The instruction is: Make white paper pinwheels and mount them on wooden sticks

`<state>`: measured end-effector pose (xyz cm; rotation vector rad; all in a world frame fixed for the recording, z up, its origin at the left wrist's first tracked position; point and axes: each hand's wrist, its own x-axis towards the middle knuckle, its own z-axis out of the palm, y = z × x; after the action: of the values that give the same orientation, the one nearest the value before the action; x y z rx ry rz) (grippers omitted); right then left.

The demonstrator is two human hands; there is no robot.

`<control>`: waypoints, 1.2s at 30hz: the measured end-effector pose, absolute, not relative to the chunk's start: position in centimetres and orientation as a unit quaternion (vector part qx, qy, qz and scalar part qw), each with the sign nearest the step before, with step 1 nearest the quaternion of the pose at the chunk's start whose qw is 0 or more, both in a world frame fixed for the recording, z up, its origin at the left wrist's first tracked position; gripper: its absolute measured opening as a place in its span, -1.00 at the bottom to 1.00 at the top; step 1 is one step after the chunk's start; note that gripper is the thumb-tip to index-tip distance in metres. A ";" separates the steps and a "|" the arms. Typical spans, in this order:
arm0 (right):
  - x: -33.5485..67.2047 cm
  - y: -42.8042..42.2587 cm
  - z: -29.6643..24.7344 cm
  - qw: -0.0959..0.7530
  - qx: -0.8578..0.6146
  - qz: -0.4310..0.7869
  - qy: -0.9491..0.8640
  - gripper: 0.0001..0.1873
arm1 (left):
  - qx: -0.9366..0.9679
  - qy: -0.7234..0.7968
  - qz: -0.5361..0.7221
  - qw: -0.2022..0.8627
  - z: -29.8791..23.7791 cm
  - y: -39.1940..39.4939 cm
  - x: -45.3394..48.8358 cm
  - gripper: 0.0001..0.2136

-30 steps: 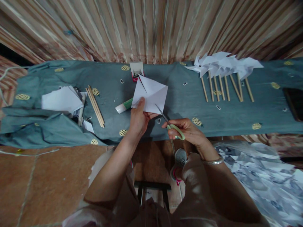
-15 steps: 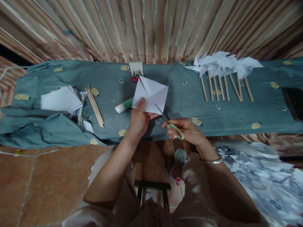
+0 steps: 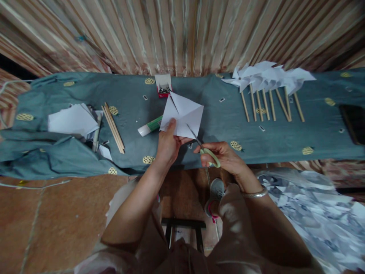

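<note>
My left hand [image 3: 168, 144] pinches the lower edge of a white paper square [image 3: 182, 114], thumb on top, holding it above the blue-grey cloth [image 3: 216, 118]. The paper shows a cut running in from its top corner. My right hand [image 3: 225, 156] is closed on green-handled scissors [image 3: 203, 148], whose blades reach into the paper's lower right side. A green and white glue stick [image 3: 149, 126] lies just left of the paper.
A stack of white paper squares [image 3: 72, 120] and loose wooden sticks [image 3: 114, 127] lie at the left. Several finished paper pinwheels on sticks [image 3: 268, 89] lie at the right. A small red box of pins [image 3: 163, 86] sits behind the paper. Paper scraps [image 3: 313, 205] cover the floor at right.
Almost nothing differs; the whole view has shifted slightly, and both hands keep the same hold on the paper and the scissors.
</note>
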<state>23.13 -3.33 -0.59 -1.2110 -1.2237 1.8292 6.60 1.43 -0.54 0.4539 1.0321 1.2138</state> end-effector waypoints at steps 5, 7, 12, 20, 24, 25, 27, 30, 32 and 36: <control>23.1 -3.4 -0.6 0.313 -0.462 0.692 -0.457 -0.56 | 0.207 0.458 0.535 0.679 -0.7 1.4 6.7 -0.63; 23.1 -3.4 -0.6 0.314 -0.465 0.688 -0.460 -0.56 | 0.205 0.460 0.535 0.678 -0.7 1.4 6.7 -0.64; 23.1 -3.3 -0.6 0.313 -0.469 0.692 -0.451 -0.58 | 0.213 0.458 0.534 0.678 -0.8 1.4 6.7 -0.66; 23.0 -3.3 -0.6 0.318 -0.468 0.696 -0.442 -0.54 | 0.208 0.461 0.537 0.675 -0.9 1.4 6.8 -0.67; 23.1 -3.3 -0.5 0.312 -0.469 0.698 -0.442 -0.54 | 0.210 0.462 0.532 0.678 -0.9 1.4 6.8 -0.64; 23.1 -3.3 -0.5 0.311 -0.469 0.699 -0.442 -0.55 | 0.208 0.461 0.532 0.679 -0.9 1.4 6.8 -0.64; 23.1 -3.3 -0.6 0.312 -0.469 0.699 -0.441 -0.56 | 0.205 0.458 0.535 0.680 -0.8 1.4 6.8 -0.64; 23.1 -3.3 -0.6 0.310 -0.464 0.699 -0.447 -0.57 | 0.202 0.456 0.536 0.681 -0.7 1.3 6.8 -0.64; 23.2 -3.3 -0.5 0.307 -0.461 0.698 -0.454 -0.58 | 0.201 0.457 0.535 0.682 -0.6 1.3 6.9 -0.62; 23.1 -3.2 -0.5 0.310 -0.455 0.700 -0.455 -0.57 | 0.206 0.462 0.528 0.682 -0.5 1.2 6.9 -0.61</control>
<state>23.12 -3.23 -0.49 -1.2016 -1.2024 1.8473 6.90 1.18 -0.51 0.4628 1.0368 1.1835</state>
